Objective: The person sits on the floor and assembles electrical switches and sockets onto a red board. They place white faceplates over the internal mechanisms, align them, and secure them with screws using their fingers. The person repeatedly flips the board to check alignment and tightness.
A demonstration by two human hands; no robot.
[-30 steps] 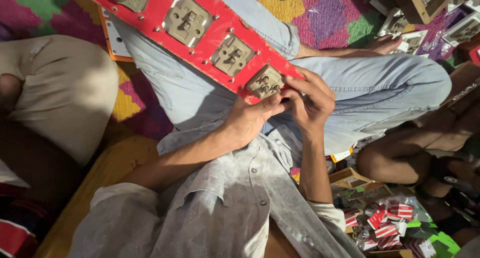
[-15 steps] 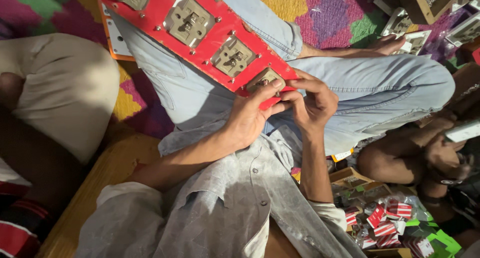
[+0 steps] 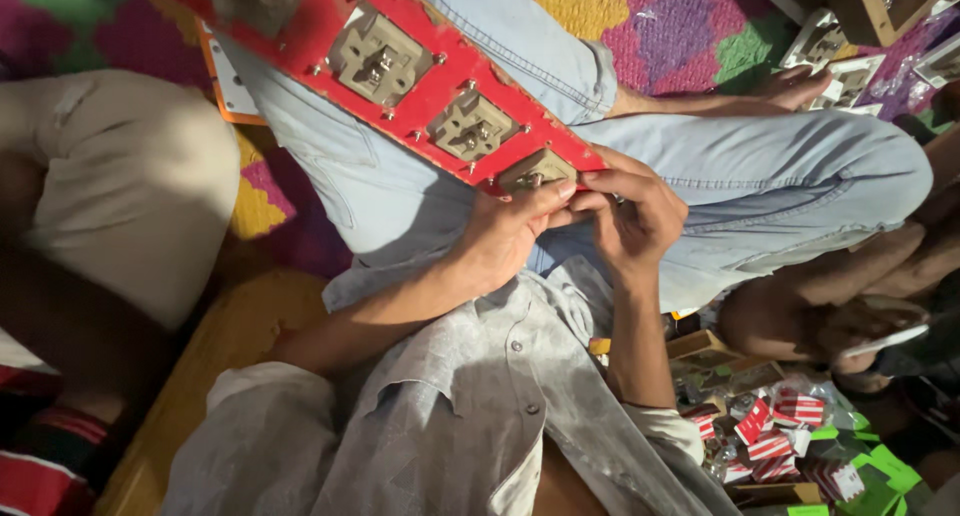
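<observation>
Patchwork floor mat (image 3: pixel 690 26) in purple, green and yellow, pale switch plates (image 3: pixel 835 61) scattered on it, small red-and-white boxes (image 3: pixel 775 426) heaped nearby

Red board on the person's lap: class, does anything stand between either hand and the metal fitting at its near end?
Nothing visible does. The left hand and the right hand both already touch the nearest metal fitting at the end of the red board, fingertips meeting over it. The fingers hide the contact itself.
</observation>
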